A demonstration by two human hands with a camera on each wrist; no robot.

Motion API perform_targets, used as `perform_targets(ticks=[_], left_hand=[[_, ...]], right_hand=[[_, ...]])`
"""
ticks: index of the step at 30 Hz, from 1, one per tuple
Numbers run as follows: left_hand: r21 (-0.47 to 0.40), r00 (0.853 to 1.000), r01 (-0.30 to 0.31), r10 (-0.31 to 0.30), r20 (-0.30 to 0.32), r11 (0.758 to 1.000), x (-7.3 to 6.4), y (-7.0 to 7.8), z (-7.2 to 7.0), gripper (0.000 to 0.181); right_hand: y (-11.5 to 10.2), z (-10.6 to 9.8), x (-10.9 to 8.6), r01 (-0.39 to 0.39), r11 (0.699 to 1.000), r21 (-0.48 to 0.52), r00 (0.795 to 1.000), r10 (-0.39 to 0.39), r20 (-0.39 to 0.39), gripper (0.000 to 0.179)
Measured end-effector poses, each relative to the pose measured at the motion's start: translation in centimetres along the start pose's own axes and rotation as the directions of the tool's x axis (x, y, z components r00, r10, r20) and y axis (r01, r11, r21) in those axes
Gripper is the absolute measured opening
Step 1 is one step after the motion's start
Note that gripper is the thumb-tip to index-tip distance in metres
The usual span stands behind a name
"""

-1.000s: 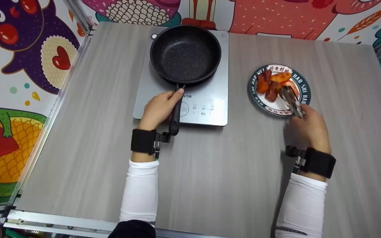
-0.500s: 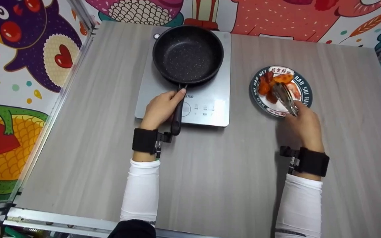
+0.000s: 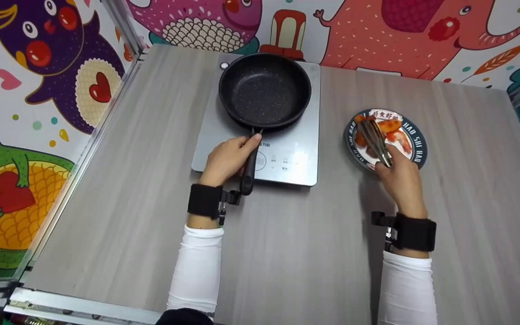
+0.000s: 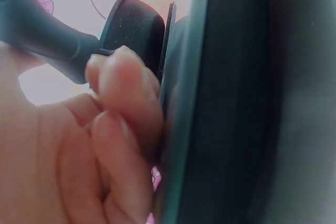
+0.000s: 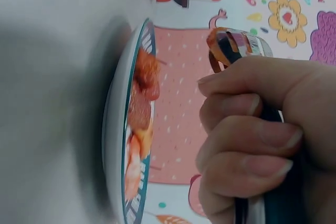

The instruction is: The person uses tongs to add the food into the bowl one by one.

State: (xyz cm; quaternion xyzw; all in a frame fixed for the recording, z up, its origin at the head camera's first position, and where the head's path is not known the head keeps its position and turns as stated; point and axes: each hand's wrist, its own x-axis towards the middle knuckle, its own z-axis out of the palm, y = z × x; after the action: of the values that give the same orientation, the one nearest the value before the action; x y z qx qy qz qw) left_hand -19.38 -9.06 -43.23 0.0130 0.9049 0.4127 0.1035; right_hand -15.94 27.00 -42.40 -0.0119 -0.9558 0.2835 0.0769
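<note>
My left hand (image 3: 228, 160) grips the black handle (image 3: 248, 171) of a speckled frying pan (image 3: 266, 95), thumb along its top; the pan sits on a silver induction cooker (image 3: 287, 164). In the left wrist view the fingers (image 4: 123, 90) curl under the handle. My right hand (image 3: 401, 178) holds metal tongs (image 3: 373, 140) over a round plate (image 3: 420, 151) with a dark green lettered rim. An orange-brown piece of food (image 5: 212, 40) shows between the tong tips in the right wrist view, raised off the plate. Several reddish and orange food pieces (image 5: 140, 108) lie on the plate.
Everything stands on a grey wood-grain table (image 3: 305, 253). Painted cartoon walls (image 3: 364, 40) close off its back and left side. A metal rail (image 3: 84, 304) runs along the front edge. Each wrist wears a black strap with a small camera.
The right hand has moved the tongs left across the plate, and a food piece now shows in their tips. The left hand keeps its hold on the handle. The head view has tilted up slightly.
</note>
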Motion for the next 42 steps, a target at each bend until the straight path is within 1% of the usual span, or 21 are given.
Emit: perform_targets(ticks=[3,8,13,17,22,24,26,29,30,31,33,35,37,40,42], left_hand=[[-0.009,1.000,-0.007,0.007,-0.010,1.000,-0.1,-0.1,0.1,0.066],[-0.012,1.000,-0.008,0.008,-0.013,1.000,-0.1,0.0,0.2,0.064],[-0.013,1.000,-0.002,0.001,-0.012,1.000,0.1,0.0,0.3,0.064],[-0.016,1.000,-0.001,0.001,-0.009,1.000,0.2,0.1,0.3,0.064],[-0.032,1.000,0.004,-0.004,-0.001,0.999,0.1,-0.1,0.2,0.064],[-0.036,1.000,0.010,-0.010,0.003,0.999,-0.1,-0.2,0.1,0.064],[-0.034,1.000,0.014,-0.014,0.004,0.999,-0.2,-0.2,0.0,0.064],[-0.033,1.000,0.016,-0.016,0.000,0.999,-0.2,-0.1,-0.1,0.063],[-0.033,1.000,0.017,-0.017,-0.002,0.999,-0.2,-0.1,-0.1,0.063],[-0.034,1.000,0.018,-0.018,-0.003,0.999,-0.2,0.0,-0.1,0.063],[-0.039,1.000,0.018,-0.018,-0.003,0.999,-0.1,0.0,-0.1,0.064],[-0.039,1.000,0.017,-0.017,0.001,0.999,-0.1,0.0,0.0,0.065],[-0.040,1.000,0.012,-0.012,0.009,0.999,-0.1,0.0,0.0,0.065],[-0.039,1.000,0.004,-0.004,0.011,0.999,-0.1,0.0,0.1,0.065],[-0.043,1.000,-0.003,0.003,0.008,0.999,-0.1,0.0,0.1,0.064]], right_hand=[[-0.7,0.5,0.3,0.023,1.000,0.011,1.000,-0.023,-0.020,0.041],[-2.0,0.9,1.1,0.080,0.997,0.012,0.997,-0.080,-0.017,0.041],[-3.2,0.7,2.3,0.154,0.988,0.009,0.988,-0.154,0.003,0.041],[-4.4,0.1,3.5,0.213,0.977,-0.031,0.977,-0.213,0.017,0.042],[-6.2,-0.4,5.0,0.255,0.962,-0.093,0.965,-0.248,0.081,0.038],[-6.9,-0.5,5.5,0.254,0.962,-0.101,0.963,-0.241,0.125,0.038],[-7.5,-0.6,6.0,0.232,0.968,-0.092,0.960,-0.212,0.185,0.035],[-8.5,-0.8,7.1,0.191,0.980,-0.058,0.942,-0.166,0.291,0.036],[-8.9,-0.9,7.6,0.186,0.981,-0.052,0.934,-0.160,0.320,0.037],[-9.2,-0.9,8.1,0.199,0.979,-0.053,0.925,-0.169,0.341,0.037],[-9.8,-0.8,9.2,0.258,0.964,-0.066,0.906,-0.218,0.363,0.041],[-10.4,-0.7,10.3,0.341,0.935,-0.097,0.886,-0.285,0.366,0.041],[-11.1,-0.6,11.4,0.401,0.906,-0.131,0.865,-0.328,0.379,0.037],[-12.4,-0.4,12.7,0.437,0.885,-0.162,0.842,-0.339,0.419,0.029],[-13.2,-0.1,13.4,0.437,0.880,-0.184,0.838,-0.324,0.438,0.024]])
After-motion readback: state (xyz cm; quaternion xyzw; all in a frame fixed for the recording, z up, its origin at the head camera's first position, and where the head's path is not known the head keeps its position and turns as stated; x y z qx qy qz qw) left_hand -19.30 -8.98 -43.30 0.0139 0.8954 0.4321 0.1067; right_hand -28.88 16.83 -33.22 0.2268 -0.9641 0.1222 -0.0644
